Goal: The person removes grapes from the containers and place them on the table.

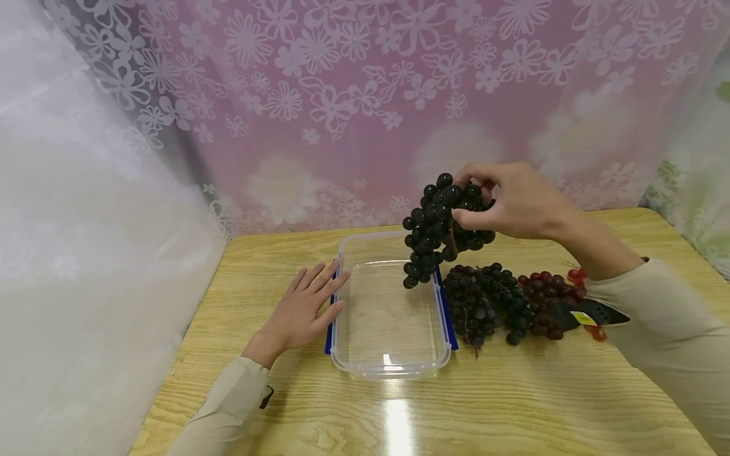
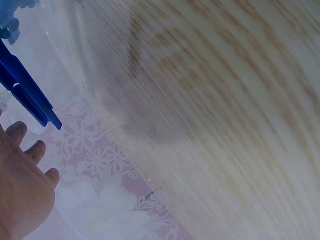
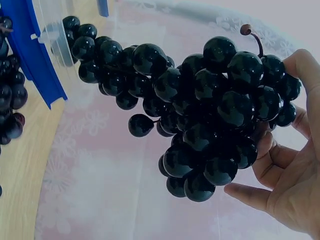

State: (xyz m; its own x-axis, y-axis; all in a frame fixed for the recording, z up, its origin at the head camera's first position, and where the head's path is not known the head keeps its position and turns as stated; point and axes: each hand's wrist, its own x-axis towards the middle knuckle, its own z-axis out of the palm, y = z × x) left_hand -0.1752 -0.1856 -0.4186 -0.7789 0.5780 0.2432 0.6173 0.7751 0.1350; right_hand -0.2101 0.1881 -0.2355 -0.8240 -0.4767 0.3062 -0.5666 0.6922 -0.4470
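My right hand (image 1: 513, 199) grips a bunch of dark, glossy grapes (image 1: 436, 218) by its upper end, raised over the right rear part of a clear plastic container (image 1: 390, 367). In the right wrist view the fingers curl round the thick end of the dark grape bunch (image 3: 200, 110), and a short stem sticks up beside the thumb. Fingers spread, my left hand (image 1: 310, 310) touches the container's left side. That hand (image 2: 25, 185) shows only in part in the left wrist view, close to a blue side clip (image 2: 25, 90).
Right of the container lie a dull dark grape bunch (image 1: 470, 304), a black-green grape bunch (image 1: 507, 301) and a red grape bunch (image 1: 547, 294). All rest on a wooden table (image 1: 274, 405). A pink floral curtain (image 1: 365, 126) hangs behind it.
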